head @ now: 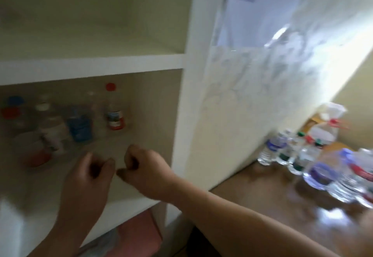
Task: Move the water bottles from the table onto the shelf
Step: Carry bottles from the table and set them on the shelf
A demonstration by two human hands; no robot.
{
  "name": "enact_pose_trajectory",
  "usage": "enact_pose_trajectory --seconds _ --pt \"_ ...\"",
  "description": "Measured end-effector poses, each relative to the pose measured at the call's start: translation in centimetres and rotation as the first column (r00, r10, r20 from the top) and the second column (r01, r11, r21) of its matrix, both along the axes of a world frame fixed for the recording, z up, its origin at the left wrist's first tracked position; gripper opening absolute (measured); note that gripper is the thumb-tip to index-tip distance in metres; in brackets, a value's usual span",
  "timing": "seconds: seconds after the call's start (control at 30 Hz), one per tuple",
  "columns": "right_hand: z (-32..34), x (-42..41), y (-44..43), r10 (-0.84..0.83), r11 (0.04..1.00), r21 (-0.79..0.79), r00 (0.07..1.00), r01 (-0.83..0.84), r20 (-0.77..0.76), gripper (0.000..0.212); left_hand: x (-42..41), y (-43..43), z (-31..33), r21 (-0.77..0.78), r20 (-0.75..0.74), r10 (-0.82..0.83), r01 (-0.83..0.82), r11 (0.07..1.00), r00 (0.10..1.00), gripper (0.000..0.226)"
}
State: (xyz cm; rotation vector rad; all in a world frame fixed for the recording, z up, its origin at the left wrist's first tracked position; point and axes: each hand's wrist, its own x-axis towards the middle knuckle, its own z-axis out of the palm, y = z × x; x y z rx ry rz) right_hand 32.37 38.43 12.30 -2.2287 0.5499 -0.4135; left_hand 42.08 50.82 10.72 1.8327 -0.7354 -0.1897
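Hovering low centre of the frame, both hands sit at the front edge of the white shelf [96,69], empty. Left hand [88,178] has its fingers loosely curled, gripping nothing; right hand [145,168] is curled into a loose fist, also gripping nothing, almost touching the left.

Shelf compartment at mid left holds a blurred cluster of clear plastic bottles. Red-capped bottle [114,109] stands upright at the right end of the row, blue-labelled bottle [79,125] just beside it. Bare board between that row and the hands, and open room to the right up to the white side panel.

Lower right: glossy brown wooden table [262,192] with more clear ribbed bottles [271,149] packed along the pale patterned wall [252,95]. Table's near edge is clear. Pink cloth [137,234] in the compartment below.
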Motion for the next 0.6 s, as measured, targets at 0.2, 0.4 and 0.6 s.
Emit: enact_pose_trajectory --seconds 0.2,0.4,0.6 --pt "-2.4 -14.3 -7.2 -0.305 0.95 -0.1 0.947 0.296 -0.1 0.041 -9.0 -7.1 -1.0 0.085 0.067 -0.423 0.418 0.905 0.904 0.034" --pt "-5.6 -25.9 -13.5 -0.561 0.828 -0.078 0.82 0.556 -0.113 0.034 -17.4 -18.2 -2.1 0.164 0.018 -0.648 0.637 0.753 0.761 0.042" --pt "-11.5 -35.8 -19.0 -0.652 0.748 -0.024 0.728 0.663 -0.209 0.029 -23.9 -27.4 -6.0 0.329 -0.034 -0.742 0.709 0.624 0.669 0.043"
